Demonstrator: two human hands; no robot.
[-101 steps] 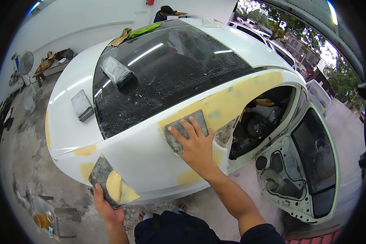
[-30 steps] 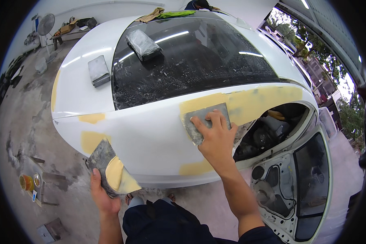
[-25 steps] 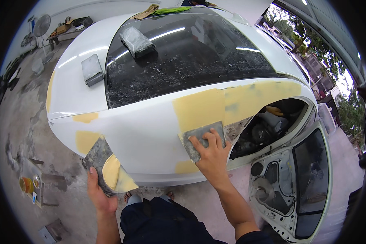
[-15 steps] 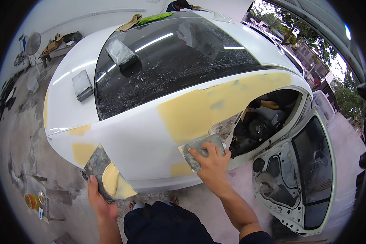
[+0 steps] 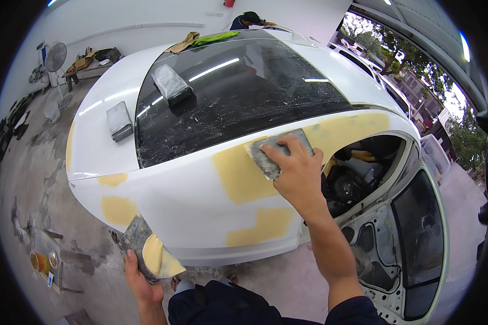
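My right hand (image 5: 298, 165) grips a flat grey filler spreader (image 5: 269, 162) over the upper part of the white car body (image 5: 184, 211). The spreader lies over a yellow filler patch (image 5: 236, 176); whether it touches the surface I cannot tell. My left hand (image 5: 142, 279) is closed on the edge of a dark, smeared mixing board (image 5: 139, 236), held low beside the panel. On the board sits a thick mound of yellow body filler (image 5: 152, 254). Another filler patch (image 5: 263, 226) lies lower on the panel.
Two grey sanding blocks, one on the dark rear glass (image 5: 169, 85) and one on the white panel (image 5: 119, 121), sit farther off. An open car door (image 5: 412, 238) stands at right. A small stand (image 5: 73, 257) with tubs is at lower left. A person (image 5: 248, 21) bends over the far side.
My right hand and the spreader have moved up the panel, onto the upper filler patch, uncovering the lower patch. My left hand still holds the board, slightly lower in view.
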